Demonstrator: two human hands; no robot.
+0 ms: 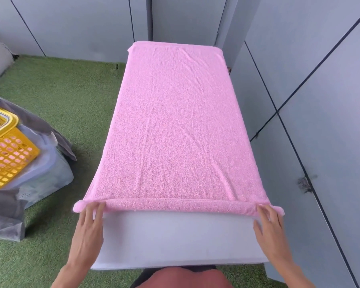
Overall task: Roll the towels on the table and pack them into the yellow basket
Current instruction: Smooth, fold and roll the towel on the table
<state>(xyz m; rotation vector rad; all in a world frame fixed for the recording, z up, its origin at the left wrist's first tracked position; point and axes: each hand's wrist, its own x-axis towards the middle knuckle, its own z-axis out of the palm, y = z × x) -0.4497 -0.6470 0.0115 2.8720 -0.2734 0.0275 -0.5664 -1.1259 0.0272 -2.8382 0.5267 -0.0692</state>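
Observation:
A pink towel lies spread lengthwise over the white table, covering most of it. Its near edge is turned over into a thin roll running across the table. My left hand has straight fingers pressing on the roll's left end. My right hand presses the same way on the right end. The yellow basket stands at the far left on a grey covered box, with pink showing through its holes.
Green artificial turf covers the floor left of the table. A grey cloth drapes over the box under the basket. Grey panelled walls close in on the right and behind the table.

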